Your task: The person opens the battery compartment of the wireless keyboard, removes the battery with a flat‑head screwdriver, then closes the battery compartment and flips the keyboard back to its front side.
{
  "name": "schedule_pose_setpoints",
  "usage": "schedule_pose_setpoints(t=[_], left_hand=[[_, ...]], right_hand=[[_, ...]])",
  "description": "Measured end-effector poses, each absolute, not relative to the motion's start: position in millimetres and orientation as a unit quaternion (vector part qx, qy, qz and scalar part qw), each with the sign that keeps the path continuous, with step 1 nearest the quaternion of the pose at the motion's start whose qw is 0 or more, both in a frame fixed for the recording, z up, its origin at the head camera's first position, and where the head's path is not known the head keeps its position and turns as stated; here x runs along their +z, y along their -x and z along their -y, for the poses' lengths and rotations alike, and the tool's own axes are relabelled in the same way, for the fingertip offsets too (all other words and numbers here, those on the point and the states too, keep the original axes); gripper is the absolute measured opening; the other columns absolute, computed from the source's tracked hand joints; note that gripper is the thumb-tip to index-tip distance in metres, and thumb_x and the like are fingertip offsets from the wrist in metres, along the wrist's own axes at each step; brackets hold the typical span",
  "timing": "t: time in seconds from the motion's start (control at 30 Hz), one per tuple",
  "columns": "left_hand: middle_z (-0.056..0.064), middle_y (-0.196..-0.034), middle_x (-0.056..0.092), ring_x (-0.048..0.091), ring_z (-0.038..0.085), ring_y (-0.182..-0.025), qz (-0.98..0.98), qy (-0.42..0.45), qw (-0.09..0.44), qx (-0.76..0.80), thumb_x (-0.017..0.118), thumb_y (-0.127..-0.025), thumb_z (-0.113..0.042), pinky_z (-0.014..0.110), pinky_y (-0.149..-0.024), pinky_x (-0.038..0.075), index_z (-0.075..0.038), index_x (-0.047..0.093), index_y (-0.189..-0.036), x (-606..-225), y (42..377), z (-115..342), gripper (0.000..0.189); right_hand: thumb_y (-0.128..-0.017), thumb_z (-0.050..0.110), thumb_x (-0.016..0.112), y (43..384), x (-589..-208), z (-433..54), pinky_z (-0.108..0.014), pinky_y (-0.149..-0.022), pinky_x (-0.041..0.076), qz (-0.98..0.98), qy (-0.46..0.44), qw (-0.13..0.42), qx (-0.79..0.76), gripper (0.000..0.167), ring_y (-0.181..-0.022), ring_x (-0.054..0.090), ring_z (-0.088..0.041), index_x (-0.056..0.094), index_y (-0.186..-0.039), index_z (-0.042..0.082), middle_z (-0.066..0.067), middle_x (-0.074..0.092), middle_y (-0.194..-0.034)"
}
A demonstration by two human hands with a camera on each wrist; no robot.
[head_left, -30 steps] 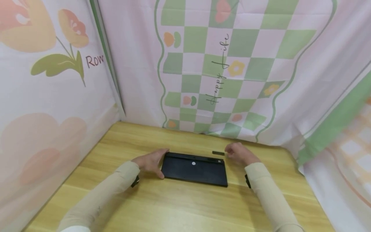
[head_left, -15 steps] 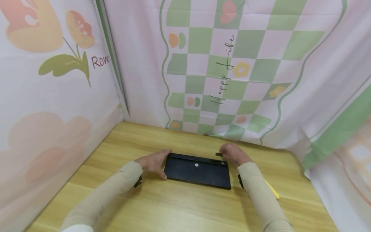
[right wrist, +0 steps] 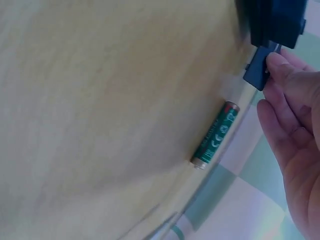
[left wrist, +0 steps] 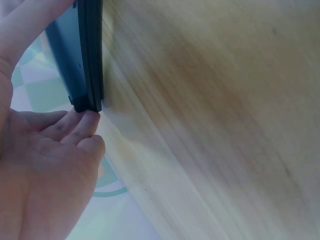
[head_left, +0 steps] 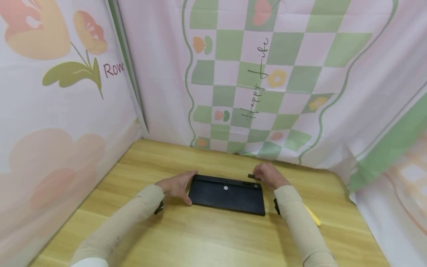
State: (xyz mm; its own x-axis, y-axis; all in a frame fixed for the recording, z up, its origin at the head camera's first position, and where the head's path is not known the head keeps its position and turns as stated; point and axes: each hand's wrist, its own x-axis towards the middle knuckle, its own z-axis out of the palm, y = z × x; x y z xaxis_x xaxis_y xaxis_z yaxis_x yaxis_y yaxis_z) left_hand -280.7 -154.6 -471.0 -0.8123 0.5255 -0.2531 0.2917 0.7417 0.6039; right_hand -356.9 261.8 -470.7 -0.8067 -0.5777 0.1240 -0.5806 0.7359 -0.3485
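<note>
Apparently at the stage of handling the small black strip (right wrist: 257,70), pinched between thumb and fingers of the right hand (head_left: 268,175) just beyond the flat black device (head_left: 227,200), at its two o'clock corner. Judging by the loose green battery (right wrist: 217,134) lying near that hand on the surface (head_left: 200,237), probably calls next for setting the strip aside. Gripping the device's nine o'clock edge with left hand (head_left: 175,186) spread, forearms (head_left: 305,230) reaching in from seven and five o'clock.
</note>
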Motion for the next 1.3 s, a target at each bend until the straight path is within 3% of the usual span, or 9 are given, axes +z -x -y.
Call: schedule_pose_setpoints(t=[0.23,0.6,1.07,1.3], left_hand=[[0.016,-0.178,0.016,0.02,0.035,-0.164,-0.91,-0.228,0.204,0.279,0.098,-0.075,-0.026,0.052,-0.135,0.021,-0.007,0.013,-0.17,-472,282,153,0.129],[0.014,-0.179,0.011,0.015,0.035,-0.165,-0.906,-0.228,0.215,0.284,0.098,-0.076,-0.027,0.053,-0.135,0.019,-0.01,0.01,-0.171,-467,286,155,0.13],[0.015,-0.178,0.014,0.016,0.035,-0.165,-0.904,-0.234,0.212,0.289,0.098,-0.076,-0.027,0.054,-0.135,0.019,-0.008,0.012,-0.17,-473,281,154,0.128],[0.014,-0.178,0.013,0.015,0.035,-0.165,-0.904,-0.23,0.214,0.29,0.098,-0.076,-0.028,0.054,-0.135,0.02,-0.01,0.011,-0.171,-473,283,156,0.129]], right_hand=[[-0.095,-0.008,0.068,348,-447,-261,-0.051,-0.086,0.065,0.94,-0.287,-0.033,0.18,0.019,-0.101,0.076,-0.036,0.08,-0.105,0.003,-0.014,0.081,-0.102],[-0.094,-0.002,0.074,340,-420,-249,-0.039,-0.081,0.066,0.934,-0.302,-0.071,0.176,0.014,-0.091,0.076,-0.023,0.081,-0.1,0.008,-0.007,0.082,-0.098],[-0.092,-0.004,0.075,330,-439,-239,-0.033,-0.074,0.064,0.919,-0.346,-0.076,0.172,0.012,-0.082,0.073,-0.015,0.08,-0.093,0.007,-0.004,0.081,-0.089],[-0.093,-0.002,0.075,333,-441,-239,-0.036,-0.076,0.064,0.92,-0.345,-0.072,0.169,0.013,-0.085,0.073,-0.016,0.081,-0.093,0.009,-0.001,0.081,-0.09]])
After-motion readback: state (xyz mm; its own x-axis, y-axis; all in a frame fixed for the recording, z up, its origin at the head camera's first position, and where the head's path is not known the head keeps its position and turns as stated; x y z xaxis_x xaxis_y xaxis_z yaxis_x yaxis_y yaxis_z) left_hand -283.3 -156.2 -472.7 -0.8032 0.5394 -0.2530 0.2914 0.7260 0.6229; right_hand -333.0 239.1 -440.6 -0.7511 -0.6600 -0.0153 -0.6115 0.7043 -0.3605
